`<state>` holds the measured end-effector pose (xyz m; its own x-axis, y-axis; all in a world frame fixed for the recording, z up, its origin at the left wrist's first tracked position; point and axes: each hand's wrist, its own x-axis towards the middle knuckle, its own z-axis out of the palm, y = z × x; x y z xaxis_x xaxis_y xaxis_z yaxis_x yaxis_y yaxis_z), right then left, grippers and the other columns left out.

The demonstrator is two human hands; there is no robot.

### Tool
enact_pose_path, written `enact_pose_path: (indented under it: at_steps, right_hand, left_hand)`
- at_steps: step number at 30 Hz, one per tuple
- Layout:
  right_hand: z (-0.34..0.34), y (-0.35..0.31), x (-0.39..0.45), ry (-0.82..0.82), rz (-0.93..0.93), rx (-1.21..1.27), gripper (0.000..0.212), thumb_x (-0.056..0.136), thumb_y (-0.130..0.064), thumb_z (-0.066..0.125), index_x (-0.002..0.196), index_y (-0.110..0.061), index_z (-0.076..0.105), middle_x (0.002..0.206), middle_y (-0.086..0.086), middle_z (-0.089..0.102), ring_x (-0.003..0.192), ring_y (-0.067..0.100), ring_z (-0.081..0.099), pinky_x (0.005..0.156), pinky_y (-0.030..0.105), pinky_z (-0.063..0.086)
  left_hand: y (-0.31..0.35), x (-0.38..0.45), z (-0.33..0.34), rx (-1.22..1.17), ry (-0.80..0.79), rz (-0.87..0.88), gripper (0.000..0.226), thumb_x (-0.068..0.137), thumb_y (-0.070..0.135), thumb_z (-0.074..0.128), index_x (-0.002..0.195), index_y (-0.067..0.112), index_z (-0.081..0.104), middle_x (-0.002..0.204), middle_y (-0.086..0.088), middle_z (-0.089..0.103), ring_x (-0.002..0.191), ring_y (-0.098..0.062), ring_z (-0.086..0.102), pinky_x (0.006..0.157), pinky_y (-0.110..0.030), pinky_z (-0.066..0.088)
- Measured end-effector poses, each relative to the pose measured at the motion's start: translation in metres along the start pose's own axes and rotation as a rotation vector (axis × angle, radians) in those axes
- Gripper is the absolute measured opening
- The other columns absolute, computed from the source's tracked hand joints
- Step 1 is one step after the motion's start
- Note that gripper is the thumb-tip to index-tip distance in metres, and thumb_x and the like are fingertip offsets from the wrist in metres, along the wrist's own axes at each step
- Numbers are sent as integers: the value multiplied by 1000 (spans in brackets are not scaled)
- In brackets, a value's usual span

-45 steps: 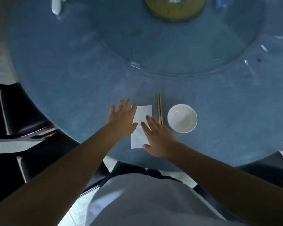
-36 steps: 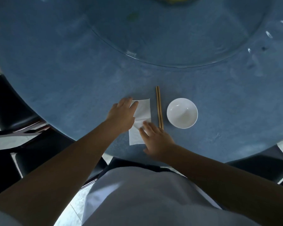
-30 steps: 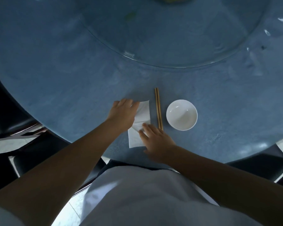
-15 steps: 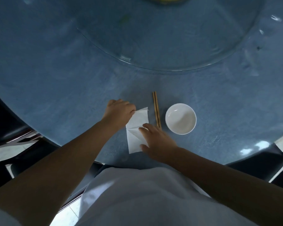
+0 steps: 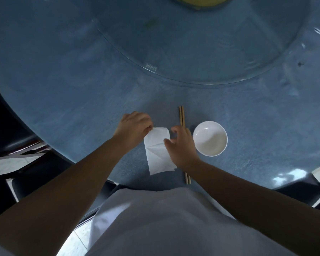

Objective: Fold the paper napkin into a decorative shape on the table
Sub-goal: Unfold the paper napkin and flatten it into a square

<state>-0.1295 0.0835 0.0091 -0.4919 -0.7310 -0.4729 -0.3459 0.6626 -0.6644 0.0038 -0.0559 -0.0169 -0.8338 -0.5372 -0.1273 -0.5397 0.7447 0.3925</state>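
A white paper napkin [image 5: 157, 154] lies on the blue table [image 5: 81, 100] near its front edge, creased across its middle. My left hand [image 5: 134, 127] pinches the napkin's far left corner with curled fingers. My right hand [image 5: 181, 145] rests on the napkin's right side, thumb pressing near the crease and fingers curled at the far right corner. The napkin's right edge is hidden under that hand.
A pair of wooden chopsticks [image 5: 182, 115] lies just right of the napkin, partly under my right hand. A white bowl [image 5: 210, 138] stands right of them. A glass turntable [image 5: 201, 43] covers the table's middle. Dark chairs [image 5: 17, 130] stand at the left.
Both hands went from lying flat on the napkin to curling at its far corners. The napkin has turned slightly and shows a crease; my right hand has moved up to the far right corner.
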Motion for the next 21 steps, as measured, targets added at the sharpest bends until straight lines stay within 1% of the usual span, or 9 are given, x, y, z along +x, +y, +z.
enact_pose_path:
  at_steps: [4,6,9,11,12,14,17,19,21]
  right_hand:
    - [3,-9,15,-21,4,-9,56,86,-16,60,138,-17,39,140,5,42,122,21,45,92,24,31]
    - [5,-11,19,-58,-43,-62,56,84,-14,61,137,-18,41,138,4,46,121,21,46,91,25,33]
    - [9,-10,21,-137,-98,-183,42,86,-15,60,127,-17,52,120,2,60,103,20,56,80,26,39]
    - [12,-8,21,-149,-145,-274,15,90,-22,58,103,-17,60,92,-4,62,81,13,57,72,25,40]
    - [12,-8,20,-139,-163,-300,8,91,-25,56,86,-19,57,76,-8,57,68,10,53,66,23,38]
    - [15,-8,19,-112,-181,-332,31,93,-26,53,64,-21,45,56,-10,44,54,9,46,56,23,33]
    - [14,-12,15,-83,-175,-318,43,90,-26,55,52,-22,37,48,-6,40,47,8,41,47,21,27]
    - [14,-14,13,-72,-134,-269,42,89,-27,56,51,-22,39,47,-6,42,45,5,41,43,14,24]
    - [16,-16,12,-94,-68,-176,39,89,-28,56,53,-19,45,48,-6,44,47,8,42,45,20,28]
  left_hand:
    - [-7,-11,-2,-96,50,75,7,87,14,67,91,11,72,95,-5,66,88,-26,60,77,-39,47]
    - [-9,-15,-4,-156,35,82,7,87,13,67,91,11,72,92,-4,67,83,-24,62,71,-40,51]
    - [-12,-22,-6,-211,-2,35,10,92,18,61,94,13,70,91,-1,66,82,-19,60,70,-40,52]
    - [-14,-27,-6,-241,26,29,9,92,16,60,93,13,69,87,-1,66,79,-18,59,68,-40,52]
    - [-15,-29,-7,-256,41,26,9,92,15,60,92,12,69,86,-1,65,78,-18,59,68,-41,51]
    - [-15,-34,-8,-271,49,16,8,92,14,60,92,12,67,87,-2,65,79,-19,58,69,-42,51]
    - [-13,-41,-4,-284,75,-59,11,92,20,61,100,14,64,105,-1,62,95,-19,56,79,-40,51]
    - [-6,-47,-1,-371,108,-214,19,90,29,61,105,17,58,112,1,55,98,-16,54,80,-32,48]
    - [8,-53,-2,-554,136,-426,21,88,41,58,97,23,52,100,6,55,85,-12,55,69,-25,44]
